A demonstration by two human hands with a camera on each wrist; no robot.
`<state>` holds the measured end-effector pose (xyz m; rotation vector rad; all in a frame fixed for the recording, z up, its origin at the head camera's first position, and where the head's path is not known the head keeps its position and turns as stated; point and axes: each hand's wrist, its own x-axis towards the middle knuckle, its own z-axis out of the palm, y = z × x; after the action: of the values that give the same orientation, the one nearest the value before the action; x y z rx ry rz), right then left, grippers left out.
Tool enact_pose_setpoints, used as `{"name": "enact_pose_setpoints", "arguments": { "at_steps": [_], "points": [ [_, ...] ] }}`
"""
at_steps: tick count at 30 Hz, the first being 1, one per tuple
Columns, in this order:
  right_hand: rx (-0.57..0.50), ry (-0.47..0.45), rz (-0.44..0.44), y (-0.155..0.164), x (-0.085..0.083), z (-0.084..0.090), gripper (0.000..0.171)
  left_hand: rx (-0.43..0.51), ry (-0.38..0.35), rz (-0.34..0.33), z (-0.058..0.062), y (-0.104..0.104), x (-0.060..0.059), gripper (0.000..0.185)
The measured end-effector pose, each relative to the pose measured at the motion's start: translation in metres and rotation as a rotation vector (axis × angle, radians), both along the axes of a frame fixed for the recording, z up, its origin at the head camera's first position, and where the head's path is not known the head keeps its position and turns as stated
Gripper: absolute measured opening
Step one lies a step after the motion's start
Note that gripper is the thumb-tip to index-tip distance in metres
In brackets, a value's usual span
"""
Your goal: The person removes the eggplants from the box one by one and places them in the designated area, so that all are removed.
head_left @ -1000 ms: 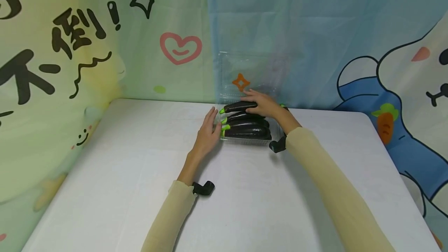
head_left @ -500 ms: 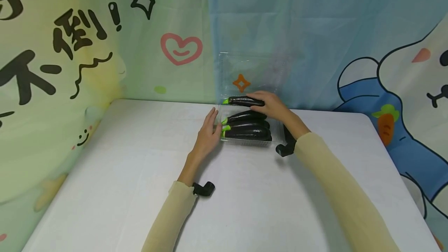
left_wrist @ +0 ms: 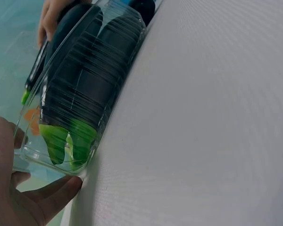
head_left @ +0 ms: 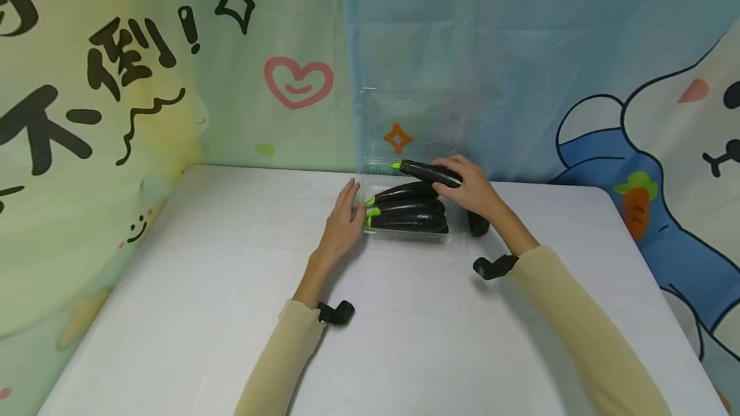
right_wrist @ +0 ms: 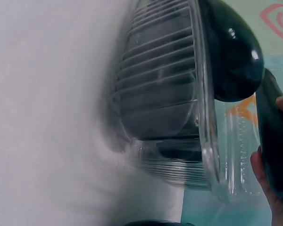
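Observation:
A clear plastic clamshell box [head_left: 457, 231] stands near the table's back edge with its lid raised. Several dark, glossy eggplants [head_left: 407, 218] with green stems lie inside, stems to the left. My right hand [head_left: 473, 190] grips one more eggplant [head_left: 428, 172] by its thick end, just above the back right of the box; its stem points left. In the right wrist view, thumb and fingers close round this eggplant [right_wrist: 273, 141]. My left hand [head_left: 342, 225] rests against the box's left end, fingers mostly straight. The left wrist view shows its fingertips touching the box's lower corner.
Another eggplant [head_left: 478, 224] lies on the white table [head_left: 405, 326], right of the box and partly behind my right hand. A printed cloth [head_left: 509, 82] hangs behind the table, close behind the transparent lid [head_left: 416, 104].
My right hand has lifted an eggplant from the back of the box and carried it to the right. My left hand has stayed at the box's left end.

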<state>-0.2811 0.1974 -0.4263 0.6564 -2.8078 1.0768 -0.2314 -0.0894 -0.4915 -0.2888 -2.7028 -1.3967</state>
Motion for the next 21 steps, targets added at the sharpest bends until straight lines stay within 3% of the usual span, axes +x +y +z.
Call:
{"name": "enact_pose_setpoints", "arguments": {
  "at_steps": [5, 11, 21],
  "points": [
    [-0.069, 0.049, -0.106, 0.007, 0.013, -0.003, 0.043, 0.004, 0.01, -0.006, -0.001, 0.0, 0.0, 0.055],
    [-0.072, 0.112, -0.142, 0.012, 0.023, -0.006, 0.039, 0.003, 0.008, -0.001, 0.0, -0.001, 0.0, 0.055],
    [-0.051, 0.14, -0.222, 0.015, 0.034, -0.006, 0.042, 0.011, 0.006, -0.011, 0.001, -0.001, 0.0, 0.055]
  ]
}}
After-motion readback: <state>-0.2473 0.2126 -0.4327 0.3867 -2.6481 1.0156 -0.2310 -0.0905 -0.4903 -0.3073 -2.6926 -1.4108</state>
